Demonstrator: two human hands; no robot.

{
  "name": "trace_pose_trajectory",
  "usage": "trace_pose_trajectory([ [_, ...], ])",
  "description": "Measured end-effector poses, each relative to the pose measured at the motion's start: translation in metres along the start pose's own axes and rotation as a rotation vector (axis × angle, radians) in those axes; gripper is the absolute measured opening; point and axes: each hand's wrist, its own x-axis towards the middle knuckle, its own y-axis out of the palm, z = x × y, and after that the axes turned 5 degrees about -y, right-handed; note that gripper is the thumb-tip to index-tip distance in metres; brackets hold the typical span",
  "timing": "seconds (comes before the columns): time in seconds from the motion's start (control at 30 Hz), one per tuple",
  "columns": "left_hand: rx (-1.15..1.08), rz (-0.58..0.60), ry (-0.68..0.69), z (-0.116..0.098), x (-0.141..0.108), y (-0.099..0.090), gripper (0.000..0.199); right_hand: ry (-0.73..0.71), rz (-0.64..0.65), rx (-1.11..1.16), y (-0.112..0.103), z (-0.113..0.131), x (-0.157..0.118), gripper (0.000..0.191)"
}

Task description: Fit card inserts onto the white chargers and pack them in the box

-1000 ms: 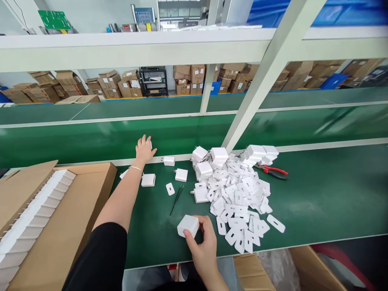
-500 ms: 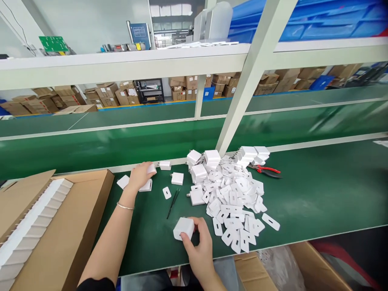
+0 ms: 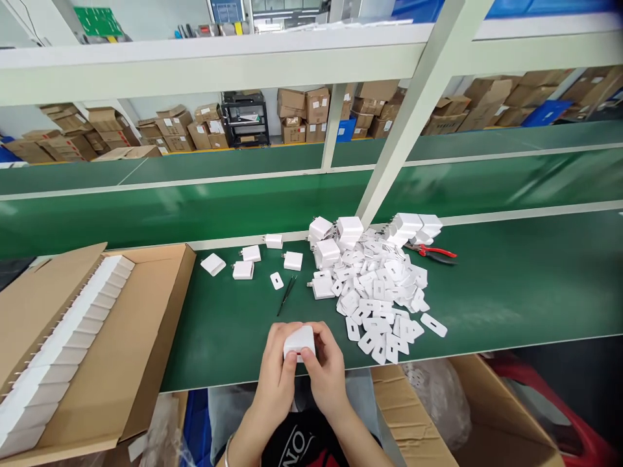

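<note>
Pinching a white block (image 3: pixel 302 338) from both sides, the person's left hand (image 3: pixel 276 363) and right hand (image 3: pixel 329 370) meet over the near edge of the green bench (image 3: pixel 224 337). Fingers curl along its flanks and both thumbs press its near face, where a thin reddish mark shows; neither grip is spread wider than the block. Contact beneath it cannot be told.

Ahead of the hands lie black tweezers (image 3: pixel 287 296) and, just beside them, a single slotted plate (image 3: pixel 276 280). Beyond these, five loose white chargers (image 3: pixel 243 270) rest well apart from the hands, near the bench's far side. To the right spreads a heap of slotted plates (image 3: pixel 377 285), more chargers standing against its left and rear edges. Pliers (image 3: pixel 432 251) with red and black handles lie by the rear right of the heap.

Containers: at left, a cardboard tray (image 3: pixel 117 337) with its flap folded outward holds one long row of white chargers (image 3: pixel 73 344), side by side, prongs toward the flap; the remaining floor of the tray is bare cardboard. Below the bench at right, a cardboard box (image 3: pixel 503 421) holds a see-through plastic bag (image 3: pixel 440 402), whose contents cannot be made out. In the background, stacked cartons (image 3: pixel 318 107) flank a black rack (image 3: pixel 244 120).
</note>
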Motion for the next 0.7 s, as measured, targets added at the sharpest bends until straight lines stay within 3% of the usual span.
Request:
trace_pose_trajectory([
  [0.1, -0.016, -0.029, -0.050, 0.003, -0.004, 0.001, 0.042, 0.012, 0.052, 0.007, 0.001, 0.002, -0.003, 0.033],
  [0.23, 0.027, -0.007, -0.125, 0.003, -0.007, -0.007, 0.049, 0.006, 0.014, -0.020, 0.001, 0.004, -0.006, 0.031],
  [0.47, 0.011, -0.088, 0.007, 0.002, -0.012, -0.010, 0.046, -0.026, 0.053, 0.007, 0.007, 0.007, -0.012, 0.035],
  [0.7, -0.070, -0.112, 0.014, 0.012, -0.012, -0.011, 0.044, -0.053, 0.033, -0.046, 0.011, 0.006, -0.015, 0.032],
])
